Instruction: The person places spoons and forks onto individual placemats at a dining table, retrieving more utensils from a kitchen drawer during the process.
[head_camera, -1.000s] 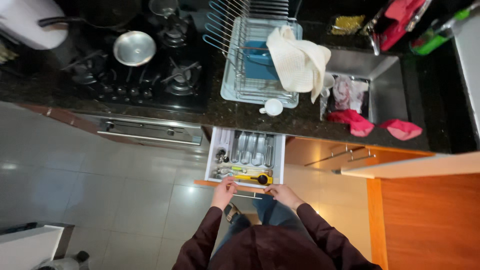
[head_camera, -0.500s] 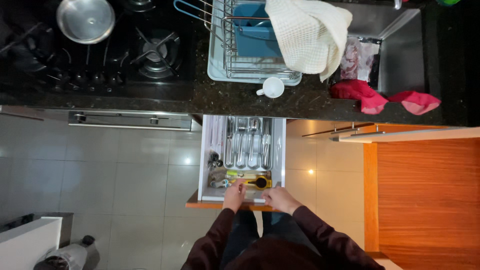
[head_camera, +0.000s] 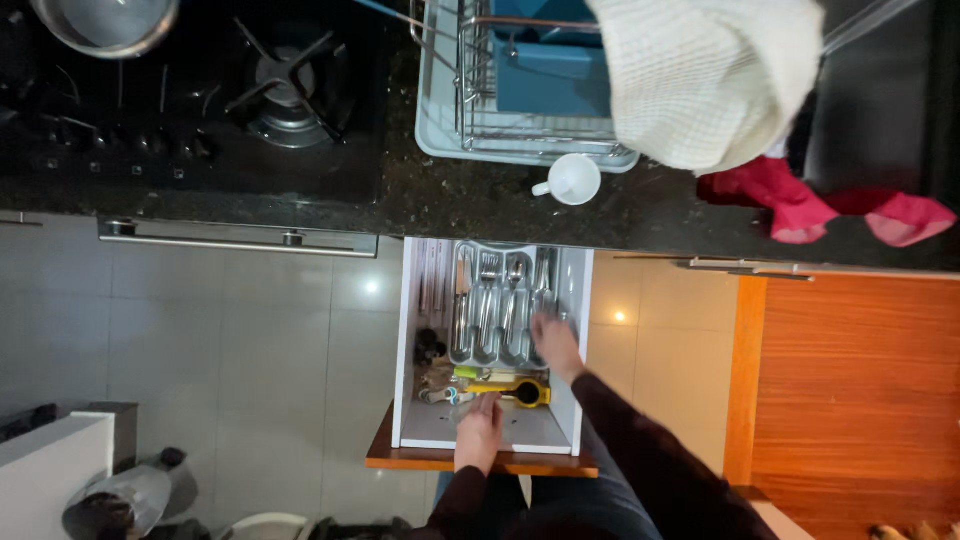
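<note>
While the drawer (head_camera: 415, 340) stands pulled out below the dark counter (head_camera: 480, 205), the right hand (head_camera: 556, 343) reaches into its right side, fingers spread loosely and blurred, lying over the right-hand slots of the grey cutlery tray (head_camera: 503, 308). Whether those fingers have closed on any piece of cutlery cannot be told. The left hand (head_camera: 481, 432) rests at the drawer's front edge, palm down and fingers together, touching the pale drawer floor just behind the wooden front (head_camera: 480, 461); it grips nothing that can be seen.

Between the two hands, across the front of the tray, lies a yellow tool with a dark round end (head_camera: 510, 390), its round end near the drawer's right wall. Forks and spoons (head_camera: 497, 300) lie lengthwise in the tray's slots toward the back of the drawer. Along the drawer's left wall sit small dark oddments (head_camera: 432, 350), too small to name.

On the counter above the drawer's back edge stands a small white cup (head_camera: 572, 180), just in front of a grey dish rack (head_camera: 520, 110) holding a blue tub (head_camera: 550, 65). A cream cloth (head_camera: 710, 80) hangs over the rack's right corner, with red cloths (head_camera: 800, 205) beside it at the counter's front edge. At the counter's left end are a gas hob (head_camera: 280, 85) and a steel pot (head_camera: 105, 22).
</note>
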